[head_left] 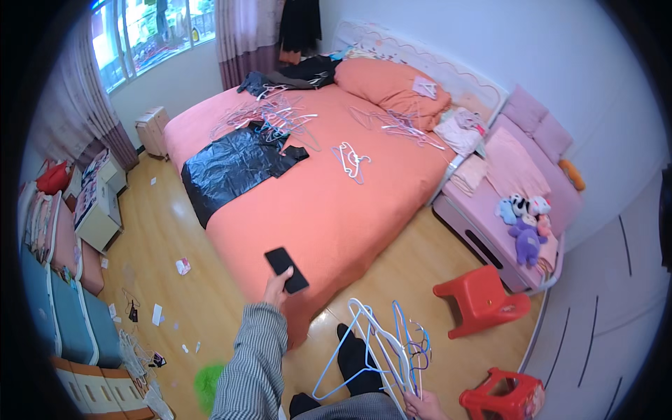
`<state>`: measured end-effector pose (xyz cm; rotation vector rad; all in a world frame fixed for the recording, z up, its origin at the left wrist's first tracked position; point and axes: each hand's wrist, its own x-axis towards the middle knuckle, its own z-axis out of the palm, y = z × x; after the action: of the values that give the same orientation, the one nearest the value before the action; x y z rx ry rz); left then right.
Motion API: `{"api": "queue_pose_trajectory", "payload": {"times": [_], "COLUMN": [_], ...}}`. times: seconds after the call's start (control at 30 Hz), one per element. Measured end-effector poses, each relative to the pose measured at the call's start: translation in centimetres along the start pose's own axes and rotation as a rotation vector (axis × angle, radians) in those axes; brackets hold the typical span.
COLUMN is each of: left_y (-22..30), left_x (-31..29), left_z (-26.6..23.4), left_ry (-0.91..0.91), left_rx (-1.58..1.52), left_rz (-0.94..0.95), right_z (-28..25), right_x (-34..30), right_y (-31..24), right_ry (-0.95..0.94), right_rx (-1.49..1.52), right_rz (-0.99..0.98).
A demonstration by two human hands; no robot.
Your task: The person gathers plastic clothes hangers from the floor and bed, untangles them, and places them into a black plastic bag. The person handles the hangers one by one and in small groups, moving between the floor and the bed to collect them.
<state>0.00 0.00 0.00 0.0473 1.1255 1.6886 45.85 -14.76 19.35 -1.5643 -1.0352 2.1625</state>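
Evidently the left hand is clamped on a dark phone, thumb across it, over the near end of the bed; whether the phone touches the cover I cannot tell. Back from that wrist runs a grey striped sleeve. At the lower edge, the right hand is closed round several plastic hangers, white, blue and purple, which fan upward beside a dark-covered foot. Farther out, a red chair stands to the right, with a red stool below it. On the orange-pink bed lie a black plastic bag, a white hanger to its right, and a tangled hanger heap beyond the bag
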Motion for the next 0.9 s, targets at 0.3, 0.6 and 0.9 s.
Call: {"api": "queue_pose_trajectory", "payload": {"times": [0.3, 0.6, 0.9], "left_y": [3.9, 10.3, 14.1], "left_x": [0.0, -17.3, -32.5], "left_z": [9.4, 11.9, 12.9], "left_ry": [0.086, -0.054, 0.164], "left_rx": [0.275, 0.078, -0.003], "left_rz": [-0.246, -0.113, 0.055], "right_z": [-1.0, 3.9, 11.1], "right_x": [13.2, 16.6, 11.7], "right_y": [-17.8, -26.1, -30.1], "right_ry": [-0.170, -0.576, -0.928], "right_rx": [-0.325, -0.191, -0.207], "right_rz": [0.010, 0.058, 0.214]}}
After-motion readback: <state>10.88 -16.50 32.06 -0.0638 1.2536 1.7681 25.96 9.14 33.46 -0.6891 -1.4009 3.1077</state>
